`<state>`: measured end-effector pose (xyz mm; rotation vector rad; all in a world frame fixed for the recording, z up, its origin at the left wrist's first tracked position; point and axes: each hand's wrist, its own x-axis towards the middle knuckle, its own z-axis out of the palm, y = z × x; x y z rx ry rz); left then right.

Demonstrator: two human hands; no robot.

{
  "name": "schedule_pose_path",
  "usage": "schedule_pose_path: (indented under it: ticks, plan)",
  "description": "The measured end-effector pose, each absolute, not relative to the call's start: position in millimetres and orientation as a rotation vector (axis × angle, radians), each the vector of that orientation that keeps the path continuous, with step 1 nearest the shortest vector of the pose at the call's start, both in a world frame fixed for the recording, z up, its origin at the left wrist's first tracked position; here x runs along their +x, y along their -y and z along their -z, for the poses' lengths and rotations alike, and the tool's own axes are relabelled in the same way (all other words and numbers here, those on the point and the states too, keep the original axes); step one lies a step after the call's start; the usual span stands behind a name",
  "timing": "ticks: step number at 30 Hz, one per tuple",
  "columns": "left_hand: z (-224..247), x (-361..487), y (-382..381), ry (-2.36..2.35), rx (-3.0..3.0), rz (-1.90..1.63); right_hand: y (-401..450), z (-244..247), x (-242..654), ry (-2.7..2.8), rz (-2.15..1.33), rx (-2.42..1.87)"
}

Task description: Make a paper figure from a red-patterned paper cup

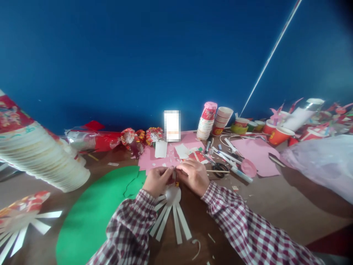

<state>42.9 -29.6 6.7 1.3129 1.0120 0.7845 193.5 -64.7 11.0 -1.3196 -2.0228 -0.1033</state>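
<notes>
By the desk's (270, 191) left edge: tall cup stack (52, 162), tilted in view. Front-left corner: spare cut cup (23, 211), strips splayed, partly out of frame. Next right, green sheet (91, 221) from front edge to mid-desk, left sleeve (127, 228) over its right side. Behind it, near back edge: wrapped packet (88, 140).

Mid-desk: left hand (157, 180) comes in from front left, wrist low, fingers bent, thumb and index in a tight pinch. Main item, cut cup (173, 195), lies just on the front-edge side of the fingertips, between the wrists. Round base toward the fingers, strips fanned toward front edge, so long axis runs roughly front to back. Both hands' fingertips come together on a small strip (177, 183) with a bit of yellow print; too small to tell if it joins the base. Neither hand clearly nearer the cup.

Right hand (194, 175) comes from front right, back of hand up, fingers curled inward, same narrow pinch. Just right of it: scissors (220, 170), then pens (240, 173). Behind, toward back edge: two upright cup stacks (205, 123). Further right, pink sheet (256, 149); clear bag (320, 160) at right edge.
</notes>
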Motion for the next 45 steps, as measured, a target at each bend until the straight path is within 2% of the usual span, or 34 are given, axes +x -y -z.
schedule_pose_path:
  ticks: [45]
  plan:
    - [5.3,42.5,23.4,-1.040,1.583,-0.899,64.3,-5.0,196.2,2.036,0.012,-1.327]
